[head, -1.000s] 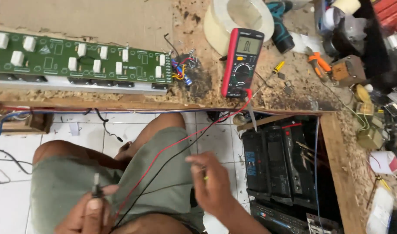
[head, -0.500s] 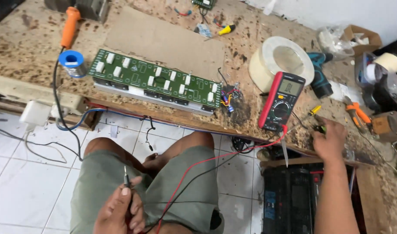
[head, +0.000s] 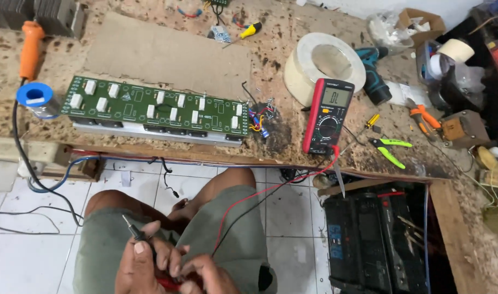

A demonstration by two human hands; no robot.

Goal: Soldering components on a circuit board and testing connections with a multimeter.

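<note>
Both hands meet over the lap: left hand (head: 145,261) pinches the slim black meter probe (head: 133,228), right hand (head: 205,275) closes on the red probe (head: 170,283). Best keep fingers behind the metal tips, leads untangled.

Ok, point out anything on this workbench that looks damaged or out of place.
The workbench top is blotched with dark marks, with a blackened patch beside the loose tangle of coloured wires at the green circuit board's right end. Green-handled pliers lie near the front edge. Nothing looks spilled.
</note>
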